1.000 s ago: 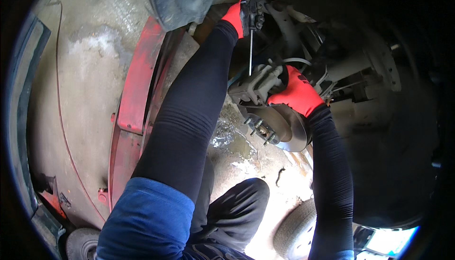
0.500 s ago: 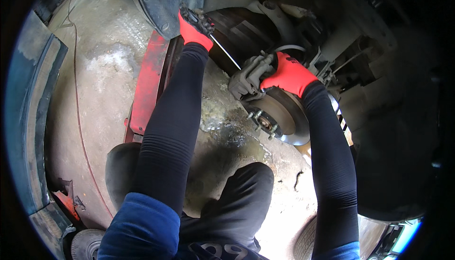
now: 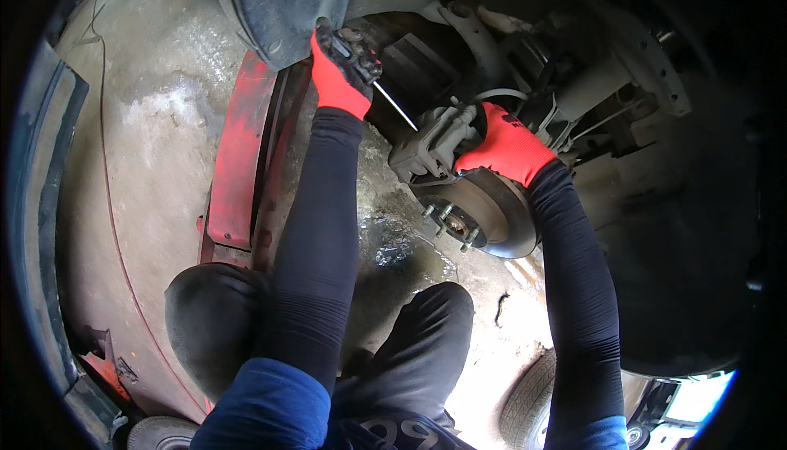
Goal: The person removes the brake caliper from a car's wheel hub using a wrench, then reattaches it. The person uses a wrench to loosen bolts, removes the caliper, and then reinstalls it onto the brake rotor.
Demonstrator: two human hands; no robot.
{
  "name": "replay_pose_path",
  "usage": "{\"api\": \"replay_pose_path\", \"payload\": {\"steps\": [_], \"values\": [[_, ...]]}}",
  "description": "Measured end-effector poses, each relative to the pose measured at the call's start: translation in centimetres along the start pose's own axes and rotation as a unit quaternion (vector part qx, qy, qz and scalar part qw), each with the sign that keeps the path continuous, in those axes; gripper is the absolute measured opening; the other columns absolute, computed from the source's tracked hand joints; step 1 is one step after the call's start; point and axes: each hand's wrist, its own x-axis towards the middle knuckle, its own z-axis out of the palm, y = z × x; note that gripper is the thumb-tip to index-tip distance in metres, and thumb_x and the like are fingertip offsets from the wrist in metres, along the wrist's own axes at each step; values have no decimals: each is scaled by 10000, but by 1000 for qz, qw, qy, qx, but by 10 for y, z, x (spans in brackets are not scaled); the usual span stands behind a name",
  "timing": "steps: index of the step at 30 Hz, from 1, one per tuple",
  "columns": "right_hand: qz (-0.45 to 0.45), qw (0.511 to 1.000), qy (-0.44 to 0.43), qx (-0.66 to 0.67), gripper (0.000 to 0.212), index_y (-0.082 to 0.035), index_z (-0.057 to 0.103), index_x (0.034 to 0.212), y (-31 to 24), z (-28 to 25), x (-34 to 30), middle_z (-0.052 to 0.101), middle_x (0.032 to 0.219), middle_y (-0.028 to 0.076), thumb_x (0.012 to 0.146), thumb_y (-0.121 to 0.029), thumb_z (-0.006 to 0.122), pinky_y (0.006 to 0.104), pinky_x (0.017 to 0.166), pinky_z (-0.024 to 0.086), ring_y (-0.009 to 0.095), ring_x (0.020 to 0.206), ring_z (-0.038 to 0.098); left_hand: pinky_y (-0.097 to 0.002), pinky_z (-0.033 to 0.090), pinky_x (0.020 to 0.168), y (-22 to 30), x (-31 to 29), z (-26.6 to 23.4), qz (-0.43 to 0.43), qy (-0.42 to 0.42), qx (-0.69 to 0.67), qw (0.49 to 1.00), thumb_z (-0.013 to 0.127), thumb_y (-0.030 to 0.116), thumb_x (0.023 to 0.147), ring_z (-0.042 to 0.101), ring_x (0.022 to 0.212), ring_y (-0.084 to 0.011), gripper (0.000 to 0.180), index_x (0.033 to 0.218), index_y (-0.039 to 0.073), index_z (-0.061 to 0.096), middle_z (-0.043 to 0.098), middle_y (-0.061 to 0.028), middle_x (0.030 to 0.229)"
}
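Observation:
My left hand (image 3: 339, 77), in a red and black glove, is closed around the handle of a screwdriver, its fingers mostly turned away. The thin metal shaft of the screwdriver (image 3: 396, 106) slants down to the right and meets a grey brake caliper (image 3: 428, 148); its tip is hidden there. On the caliper's right side my right hand (image 3: 510, 148), gloved alike, is wrapped round the body, fingertips out of sight. The caliper sits over the upper edge of a brake disc (image 3: 512, 216), whose hub (image 3: 456, 229) carries several bare wheel studs.
A red floor jack (image 3: 243, 155) reaches under the car, left of my left forearm. A dark fender liner (image 3: 295, 3) hangs above my left hand. Suspension arms (image 3: 479, 40) and a strut (image 3: 586, 93) lie behind the caliper. Wheels (image 3: 529, 401) rest near the lower edge.
The whole view has shifted slightly, so the jack and cable appear farther left. Both hands keep their grips, and the screwdriver still meets the caliper.

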Motion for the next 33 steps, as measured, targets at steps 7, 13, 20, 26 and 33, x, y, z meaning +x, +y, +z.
{"api": "replay_pose_path", "payload": {"steps": [7, 13, 20, 26, 33], "values": [[0, 1000, -5, -22, 921, 50, 484, 1356, -5, 1, 6, 617, 1269, 235, 607, -345, 848, 372, 1038, 453, 330, 1204, 592, -392, 466, 562, 10, -5, -3, -7, -29, -54, 998, 544, 587, 938, 554, 601, -224, 458, 779, 160, 589, 546, -11, 650], [-2, 999, -12, -30, 918, 51, 481, 1364, -8, 0, 6, 612, 1278, 244, 622, -350, 842, 379, 1050, 442, 338, 1220, 580, -401, 478, 592, 11, -17, -3, 39, -32, -64, 997, 535, 586, 944, 567, 630, -223, 433, 817, 175, 583, 579, 0, 693], [-28, 1000, -4, -12, 912, 48, 481, 1365, -12, -2, 0, 608, 1285, 241, 630, -353, 841, 383, 1056, 435, 339, 1228, 574, -424, 483, 623, 8, -23, -4, 55, -15, -65, 996, 525, 604, 941, 575, 667, -230, 431, 913, 176, 564, 587, -10, 774], [-12, 1000, -14, -9, 943, 48, 462, 1384, -12, -2, 3, 592, 1297, 238, 620, -352, 843, 364, 1067, 436, 321, 1231, 569, -426, 487, 635, 8, -24, -4, 60, 18, -67, 996, 530, 605, 935, 572, 665, -234, 440, 901, 168, 562, 572, -19, 760], [-12, 1000, -5, -9, 920, 54, 474, 1370, -7, 0, 1, 597, 1293, 252, 625, -339, 844, 371, 1066, 426, 337, 1242, 565, -397, 481, 598, 6, -21, -2, 49, 20, -109, 993, 527, 603, 944, 558, 611, -231, 453, 858, 161, 575, 562, -23, 695]]}}
